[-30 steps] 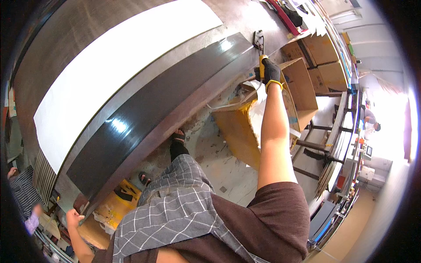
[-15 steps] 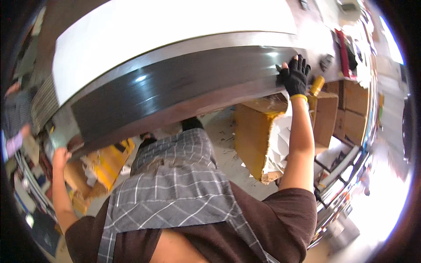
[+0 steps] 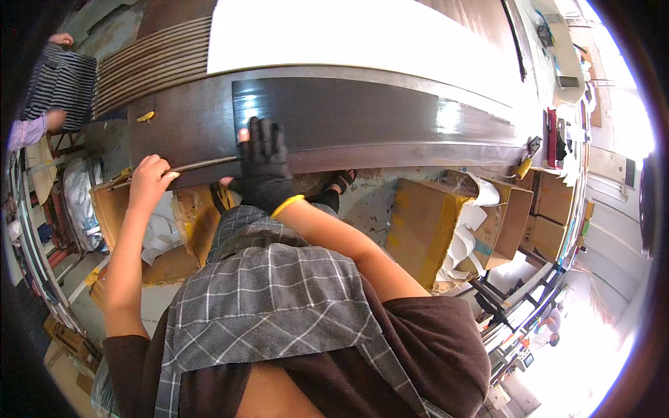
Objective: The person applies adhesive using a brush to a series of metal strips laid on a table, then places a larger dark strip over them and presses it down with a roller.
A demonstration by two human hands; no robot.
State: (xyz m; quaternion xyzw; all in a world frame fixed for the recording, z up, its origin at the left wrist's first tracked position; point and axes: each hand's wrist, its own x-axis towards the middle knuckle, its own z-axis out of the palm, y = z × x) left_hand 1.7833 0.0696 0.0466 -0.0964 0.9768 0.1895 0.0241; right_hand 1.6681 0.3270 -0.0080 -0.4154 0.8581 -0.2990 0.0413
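1. Right now the left hand (image 3: 150,182), bare and at about half past ten from the person's body, has its fingers curled around a thin rod (image 3: 205,164) along the table's near edge.
2. The right hand (image 3: 267,167), in a black fingerless glove, lies at twelve, palm down and fingers slightly spread. It seems to press the near left corner of the dark panel (image 3: 362,118), gripping nothing that I can see. The two hands are apart, with part of the rod between them.
3. That long, glossy panel stretches from twelve to past one on the metal table (image 3: 178,136), with a white sheet (image 3: 348,35) just beyond it.
4. What could go wrong? To my eye, the panel may skid or swing if the gloved palm pushes sideways, since both surfaces look slick.
5. The rod might slip over the near edge towards the open box (image 3: 195,216) at ten if the left fingers loosen.
6. A sleeve could catch the yellow-handled tool (image 3: 524,167) at two o'clock, which sits right at the table's edge and might drop.
7. As for brands, labels or writing, I can't read any from here; the panel and sheet look plain.
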